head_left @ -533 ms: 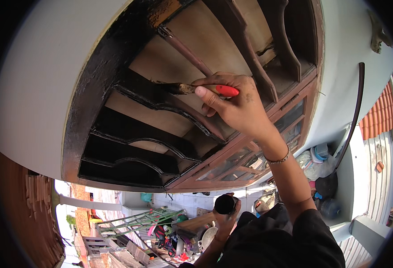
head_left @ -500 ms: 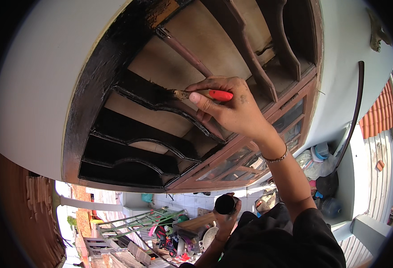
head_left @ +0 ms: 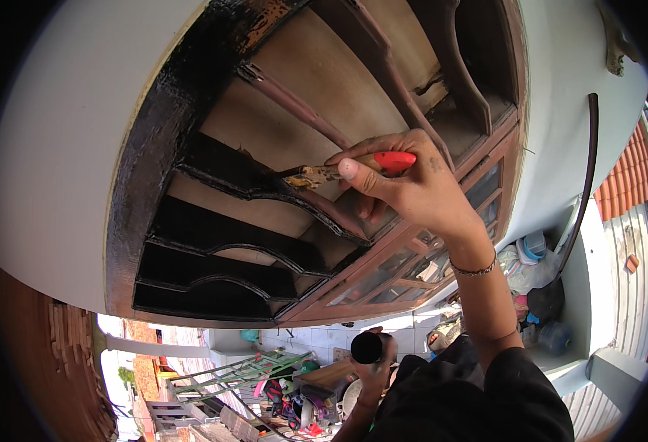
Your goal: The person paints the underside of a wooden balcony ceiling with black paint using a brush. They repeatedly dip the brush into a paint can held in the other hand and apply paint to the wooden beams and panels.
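Note:
My right hand (head_left: 405, 177) pinches a paintbrush (head_left: 316, 175) with a red-tipped handle. Its paint-caked bristles lie against a curved wooden slat (head_left: 224, 158) whose left part is wet black and whose right end is still brown. Lower down, my left hand (head_left: 374, 372) is wrapped round a small round container (head_left: 368, 348) with a black inside. The slat belongs to a wooden vent frame (head_left: 147, 147), its left side coated glossy black. Two lower slats (head_left: 224, 230) are black, while the upper slats (head_left: 368, 37) are bare brown.
Glass panes in a brown wooden frame (head_left: 383, 276) adjoin the slats on the right. A green metal ladder or rack (head_left: 243, 372) and mixed clutter stand below at the left. A dark pipe (head_left: 583, 177) runs along the right wall, above bags and a plastic bottle (head_left: 556, 337).
My right hand has moved right with the brush, and the bristles have slid right along the slat. My left hand still holds the container in nearly the same place.

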Action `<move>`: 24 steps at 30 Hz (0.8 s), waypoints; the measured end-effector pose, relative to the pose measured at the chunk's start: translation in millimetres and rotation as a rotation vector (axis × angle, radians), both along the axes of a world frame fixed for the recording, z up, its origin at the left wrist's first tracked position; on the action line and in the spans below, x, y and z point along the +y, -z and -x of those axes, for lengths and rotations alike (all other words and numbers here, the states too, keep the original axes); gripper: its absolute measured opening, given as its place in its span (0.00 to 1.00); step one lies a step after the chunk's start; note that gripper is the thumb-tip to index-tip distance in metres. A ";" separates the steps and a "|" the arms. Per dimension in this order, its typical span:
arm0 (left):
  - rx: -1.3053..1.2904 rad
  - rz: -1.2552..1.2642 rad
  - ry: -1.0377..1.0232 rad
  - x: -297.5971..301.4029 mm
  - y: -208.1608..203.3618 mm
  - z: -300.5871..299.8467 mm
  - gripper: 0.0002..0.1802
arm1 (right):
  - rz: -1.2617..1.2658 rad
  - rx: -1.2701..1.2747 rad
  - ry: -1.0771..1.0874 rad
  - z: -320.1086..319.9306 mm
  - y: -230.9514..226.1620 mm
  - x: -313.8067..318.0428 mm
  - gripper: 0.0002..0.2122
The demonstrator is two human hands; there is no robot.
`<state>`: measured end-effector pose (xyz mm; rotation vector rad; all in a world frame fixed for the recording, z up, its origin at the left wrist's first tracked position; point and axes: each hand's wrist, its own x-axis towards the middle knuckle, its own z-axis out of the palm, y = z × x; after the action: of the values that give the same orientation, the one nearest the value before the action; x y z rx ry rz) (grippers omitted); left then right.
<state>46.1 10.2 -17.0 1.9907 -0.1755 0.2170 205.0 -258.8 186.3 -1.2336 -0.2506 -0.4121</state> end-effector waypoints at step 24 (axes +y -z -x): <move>-0.016 0.014 -0.046 -11.9 1.7 -3.9 0.18 | 0.031 -0.129 0.256 -10.7 7.3 -4.2 0.14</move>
<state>50.0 -1.7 -18.7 1.9810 -0.1379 0.2629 215.7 -262.9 179.0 -1.2757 -0.2097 -0.7129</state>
